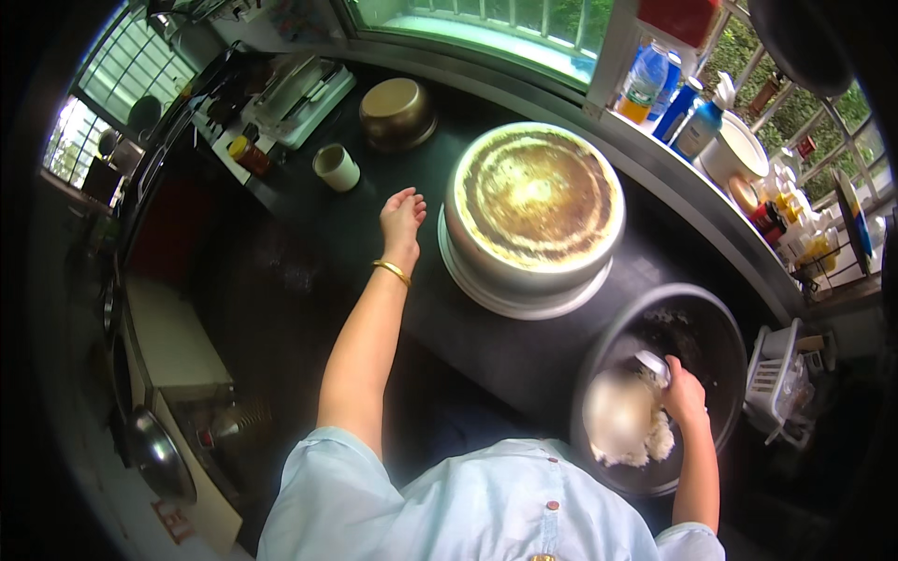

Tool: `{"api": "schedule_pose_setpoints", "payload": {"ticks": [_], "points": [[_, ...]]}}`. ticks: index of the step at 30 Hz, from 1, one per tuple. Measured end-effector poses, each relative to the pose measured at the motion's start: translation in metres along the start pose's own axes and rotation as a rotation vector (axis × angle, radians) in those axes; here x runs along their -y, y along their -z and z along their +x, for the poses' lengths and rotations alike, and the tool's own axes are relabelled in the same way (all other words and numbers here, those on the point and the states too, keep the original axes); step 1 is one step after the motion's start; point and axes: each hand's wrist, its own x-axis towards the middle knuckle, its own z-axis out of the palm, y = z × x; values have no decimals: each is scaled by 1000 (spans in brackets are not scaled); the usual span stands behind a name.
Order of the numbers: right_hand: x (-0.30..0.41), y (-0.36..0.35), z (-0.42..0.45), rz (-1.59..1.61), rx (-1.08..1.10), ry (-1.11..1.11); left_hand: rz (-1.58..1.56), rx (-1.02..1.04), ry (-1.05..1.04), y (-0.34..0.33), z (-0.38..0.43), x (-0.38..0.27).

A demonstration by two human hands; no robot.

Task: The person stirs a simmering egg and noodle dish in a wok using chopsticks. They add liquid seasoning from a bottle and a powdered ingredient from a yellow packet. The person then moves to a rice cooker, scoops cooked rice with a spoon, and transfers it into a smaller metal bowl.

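Observation:
My right hand (684,396) grips a small pale, shiny utensil (652,365), perhaps a scoop or small bowl, partly covered by my fingers. It is inside a large dark metal pot (729,350) at the lower right, against a mound of white food that looks like cooked rice (658,438). Part of the mound is blurred. My left hand (403,217) hovers over the dark counter with its fingers loosely curled together and no object visible in it. Just right of it, a big aluminium pot (537,203) stands upside down, its bottom scorched brown, on a pale round rim.
Beyond my left hand are a white cup (337,168), an overturned brownish metal bowl (398,112), a lidded jar (249,154) and a gas stove (302,98). Bottles (701,119) line the windowsill. A white plastic basket (775,379) sits beyond the dark pot.

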Motion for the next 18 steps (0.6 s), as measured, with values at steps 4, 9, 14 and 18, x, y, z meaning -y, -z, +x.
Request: {"api": "schedule_pose_setpoints", "payload": {"ticks": [4,9,14,18], "points": [[-2,-30,-4,60,63,-127,-160,-57,222,16,104,9],[58,46,-9,-106,-108,-321,-309,-229,294,20,197,12],[175,156,75,565,-595,95,-427,-367,301,27,256,19],[325,191,189,929,-180,443,-533,-417,361,34,264,17]]}}
